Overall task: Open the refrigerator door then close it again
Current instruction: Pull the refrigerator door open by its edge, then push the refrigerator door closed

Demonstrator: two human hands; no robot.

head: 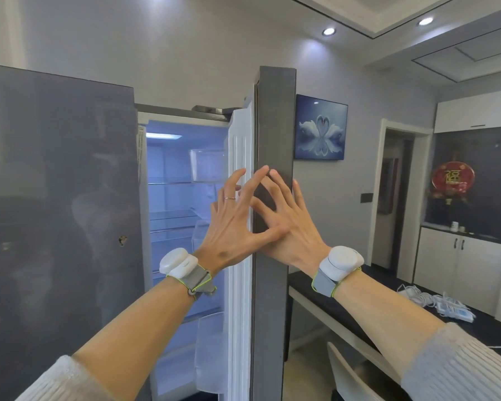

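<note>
The grey refrigerator's right door (274, 117) stands open, edge-on toward me, with its white inner liner (240, 299) facing left. Behind it the lit interior (171, 198) shows bare glass shelves. The left door (58, 198) is shut. My left hand (237, 224) is spread flat, fingers apart, at the door's inner edge. My right hand (289, 224) is spread flat against the door's grey outer edge. The two hands overlap at thumb and fingertips. Neither hand grips anything. Each wrist carries a white band device.
A dark-topped table (344, 308) with white cables (434, 302) and a chair back (347, 374) stand close on the right. Beyond are white cabinets (460, 261), a doorway (394, 192) and a swan picture (321, 127) on the wall.
</note>
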